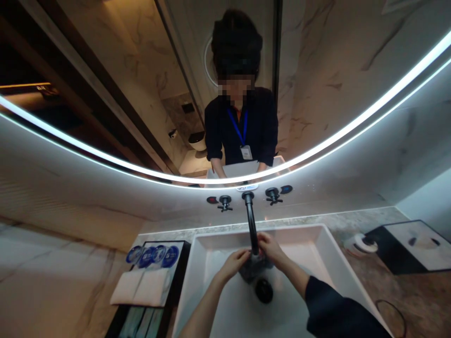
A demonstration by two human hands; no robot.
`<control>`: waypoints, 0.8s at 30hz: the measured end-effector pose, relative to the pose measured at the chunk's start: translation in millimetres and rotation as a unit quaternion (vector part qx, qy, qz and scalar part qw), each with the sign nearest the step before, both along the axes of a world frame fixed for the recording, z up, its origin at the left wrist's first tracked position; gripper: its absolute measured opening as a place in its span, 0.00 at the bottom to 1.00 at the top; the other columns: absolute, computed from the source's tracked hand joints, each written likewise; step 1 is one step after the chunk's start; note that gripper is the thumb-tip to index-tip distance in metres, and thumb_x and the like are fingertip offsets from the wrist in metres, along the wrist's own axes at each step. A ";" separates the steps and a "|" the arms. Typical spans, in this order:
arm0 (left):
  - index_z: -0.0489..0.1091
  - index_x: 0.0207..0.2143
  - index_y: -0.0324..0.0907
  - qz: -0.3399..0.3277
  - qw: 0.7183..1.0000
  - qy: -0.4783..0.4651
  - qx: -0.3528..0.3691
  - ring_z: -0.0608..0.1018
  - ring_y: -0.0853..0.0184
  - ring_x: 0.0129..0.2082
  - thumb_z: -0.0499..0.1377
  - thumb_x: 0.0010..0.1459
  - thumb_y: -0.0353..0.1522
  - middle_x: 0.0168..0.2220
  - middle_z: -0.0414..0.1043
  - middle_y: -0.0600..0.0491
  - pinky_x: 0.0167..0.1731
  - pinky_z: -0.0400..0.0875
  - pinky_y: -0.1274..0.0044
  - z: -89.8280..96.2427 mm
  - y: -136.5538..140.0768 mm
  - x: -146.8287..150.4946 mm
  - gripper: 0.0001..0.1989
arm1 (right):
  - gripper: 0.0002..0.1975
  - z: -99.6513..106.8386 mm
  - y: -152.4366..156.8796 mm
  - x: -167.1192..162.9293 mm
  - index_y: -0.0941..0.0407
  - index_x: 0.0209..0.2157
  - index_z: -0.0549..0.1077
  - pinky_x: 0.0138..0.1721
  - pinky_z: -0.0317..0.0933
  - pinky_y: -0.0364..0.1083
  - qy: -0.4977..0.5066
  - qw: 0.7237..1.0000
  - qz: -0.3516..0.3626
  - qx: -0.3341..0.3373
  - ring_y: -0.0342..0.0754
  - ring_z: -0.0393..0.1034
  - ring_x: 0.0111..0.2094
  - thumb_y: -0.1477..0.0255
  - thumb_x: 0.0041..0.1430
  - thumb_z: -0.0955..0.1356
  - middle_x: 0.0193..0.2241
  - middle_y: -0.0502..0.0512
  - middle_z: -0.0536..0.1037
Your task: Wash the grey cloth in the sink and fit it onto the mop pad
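Under the black spout (251,220), a dark grey, soft-looking thing (252,268) hangs between my hands; it is blurred, and its kind is unclear. My left hand (234,264) has its fingers pinched on the thing's left upper edge. On the other side, my right hand (270,249) grips its right upper edge, close beside the spout tip. Both hands are inside the white rectangular sink (200,263), above the round black drain (263,290). Whether water runs from the spout I cannot tell.
A black tray (176,281) with blue-labelled round items and folded white towels (141,286) stands left of the sink. On the right counter are a white round container (359,245) and a black-sided box (398,249). Two cross-shaped tap handles (224,203) flank the spout below a lit mirror (299,117).
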State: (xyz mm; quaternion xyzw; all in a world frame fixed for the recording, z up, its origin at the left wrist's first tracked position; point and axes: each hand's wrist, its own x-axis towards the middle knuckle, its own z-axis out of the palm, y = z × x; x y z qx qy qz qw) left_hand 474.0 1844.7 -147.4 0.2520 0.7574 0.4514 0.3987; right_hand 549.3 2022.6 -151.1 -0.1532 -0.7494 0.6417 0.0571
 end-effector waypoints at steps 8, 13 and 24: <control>0.70 0.52 0.38 -0.002 0.983 0.120 -0.139 0.76 0.61 0.38 0.57 0.53 0.35 0.36 0.77 0.49 0.43 0.69 0.71 -13.6 -34.3 3.0 0.24 | 0.07 -13.3 10.7 -4.1 0.55 0.30 0.70 0.26 0.59 0.43 -0.071 0.997 0.030 0.009 0.43 0.64 0.23 0.71 0.47 0.63 0.22 0.46 0.71; 0.69 0.52 0.42 -0.012 0.963 0.196 -0.187 0.70 0.60 0.54 0.55 0.53 0.30 0.53 0.71 0.46 0.55 0.62 0.70 -14.4 -26.2 16.9 0.22 | 0.07 -48.2 2.0 48.8 0.56 0.26 0.73 0.36 0.60 0.47 -0.201 0.967 0.070 0.140 0.48 0.68 0.30 0.78 0.40 0.67 0.23 0.49 0.72; 0.72 0.33 0.41 -0.059 0.940 0.280 -0.186 0.72 0.56 0.45 0.55 0.56 0.31 0.38 0.73 0.46 0.50 0.61 0.63 19.5 11.1 40.2 0.07 | 0.52 -52.9 -22.4 105.4 0.56 0.62 0.61 0.60 0.46 0.63 -0.244 0.938 0.124 0.213 0.73 0.50 0.63 0.68 0.30 0.76 0.63 0.72 0.57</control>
